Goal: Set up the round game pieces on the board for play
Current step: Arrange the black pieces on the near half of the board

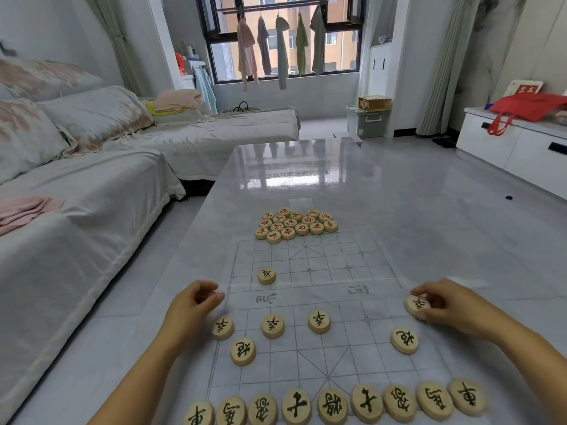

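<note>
the black side is almost laid out on the clear gridded board sheet (380,273) on the glossy grey table (306,167). the right hand (441,305) pinches a round pale wooden piece with a black character (416,304) at the board's right edge, level with the soldier row. the left hand (196,302) sits curled by the left edge; i cannot tell if it holds anything. next, i'd guess: seat that piece squarely on its crossing, then fetch the stray black-lettered piece (266,276) from across the river for the remaining gap. the heap of red-lettered wooden pieces (296,224) waits untouched at the far edge.
</note>
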### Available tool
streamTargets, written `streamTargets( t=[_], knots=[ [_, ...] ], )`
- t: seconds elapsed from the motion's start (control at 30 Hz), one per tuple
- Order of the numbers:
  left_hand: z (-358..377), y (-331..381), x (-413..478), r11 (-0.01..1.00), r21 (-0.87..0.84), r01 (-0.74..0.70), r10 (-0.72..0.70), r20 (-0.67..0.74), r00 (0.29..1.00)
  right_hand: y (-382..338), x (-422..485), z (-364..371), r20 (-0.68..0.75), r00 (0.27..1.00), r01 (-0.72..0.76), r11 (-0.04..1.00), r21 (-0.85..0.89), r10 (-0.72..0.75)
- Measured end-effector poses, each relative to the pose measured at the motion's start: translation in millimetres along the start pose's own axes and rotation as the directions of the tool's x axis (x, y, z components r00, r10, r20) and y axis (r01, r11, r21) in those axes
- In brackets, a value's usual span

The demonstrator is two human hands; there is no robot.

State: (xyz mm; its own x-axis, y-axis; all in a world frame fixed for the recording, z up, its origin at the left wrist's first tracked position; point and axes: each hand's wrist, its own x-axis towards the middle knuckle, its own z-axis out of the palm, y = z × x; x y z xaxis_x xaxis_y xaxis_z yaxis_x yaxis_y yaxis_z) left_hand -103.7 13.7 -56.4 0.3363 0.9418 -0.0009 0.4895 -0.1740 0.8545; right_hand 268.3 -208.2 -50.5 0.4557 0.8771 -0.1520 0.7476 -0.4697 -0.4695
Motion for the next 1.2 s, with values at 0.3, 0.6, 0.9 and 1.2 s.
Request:
streamTargets(
  t=[0.3, 0.6, 0.9, 1.2],
  knots=[
    [68, 58, 50, 0.798, 0.533, -0.282, 0.098, 0.346, 0.933, 13, -4, 15, -0.067, 0.993, 0.100, 0.995, 0.010, -0.099],
    [120, 96, 28, 0.866, 0.387, -0.317, 0.189, 0.334, 0.923, 12, -1, 14, -0.079, 0.990, 0.116, 0.993, -0.022, -0.118],
    [180, 119, -25, 0.626, 0.583, -0.518, 0.165, 0.549, 0.819, 15, -9, 11, -0.032, 0.990, 0.141, 0.990, 0.020, -0.141],
    [165, 110, -23, 0.709, 0.469, -0.527, 0.177, 0.606, 0.776, 16, -13, 8, -0.005, 0.988, 0.154, 0.988, 0.031, -0.154]
  ],
)
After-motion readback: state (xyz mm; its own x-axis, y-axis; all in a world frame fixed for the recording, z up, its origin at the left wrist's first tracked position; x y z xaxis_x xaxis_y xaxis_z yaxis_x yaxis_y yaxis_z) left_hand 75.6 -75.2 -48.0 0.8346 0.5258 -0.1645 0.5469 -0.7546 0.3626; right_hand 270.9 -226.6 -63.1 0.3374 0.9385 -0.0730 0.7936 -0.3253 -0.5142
